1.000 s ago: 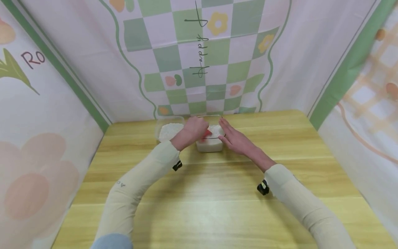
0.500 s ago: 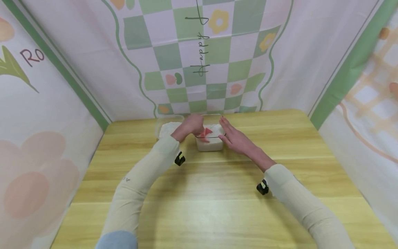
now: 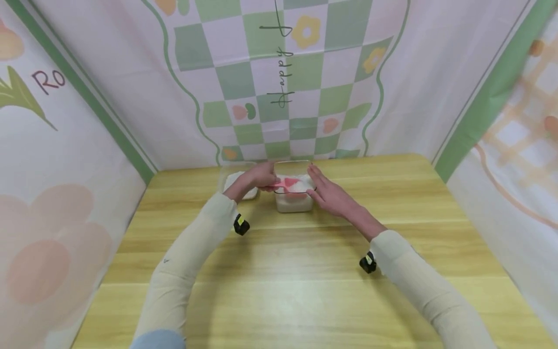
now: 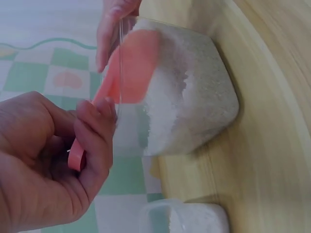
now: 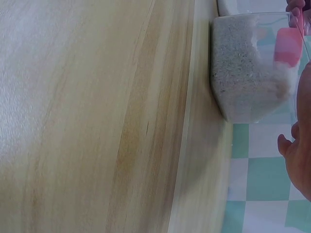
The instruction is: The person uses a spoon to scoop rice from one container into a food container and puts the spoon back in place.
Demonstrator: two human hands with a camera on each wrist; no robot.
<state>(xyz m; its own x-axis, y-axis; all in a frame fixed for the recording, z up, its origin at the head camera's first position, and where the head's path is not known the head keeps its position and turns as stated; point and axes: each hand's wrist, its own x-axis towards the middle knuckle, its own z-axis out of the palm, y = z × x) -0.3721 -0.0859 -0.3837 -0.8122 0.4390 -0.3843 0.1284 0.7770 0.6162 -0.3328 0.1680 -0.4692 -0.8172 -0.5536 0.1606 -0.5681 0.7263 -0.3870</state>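
Note:
My left hand grips a pink scoop by its handle, the handle's end poking out below the curled fingers in the left wrist view. The scoop's bowl is inside a clear container, just above the white rice, which is heaped unevenly against the wall. My right hand rests with straight fingers against the container's right rim, thumb at the near corner. In the right wrist view, rice grains show through the clear wall of the container, and the scoop's bowl appears near the rim.
A second, lower clear container holding white rice stands just left of the first, partly behind my left hand and forearm. Both are at the back of the wooden table, near a checked curtain. More curtains hang at both sides.
My left hand has moved left with the scoop, whose bowl and handle show more fully over the rice. My right hand stays at the rim.

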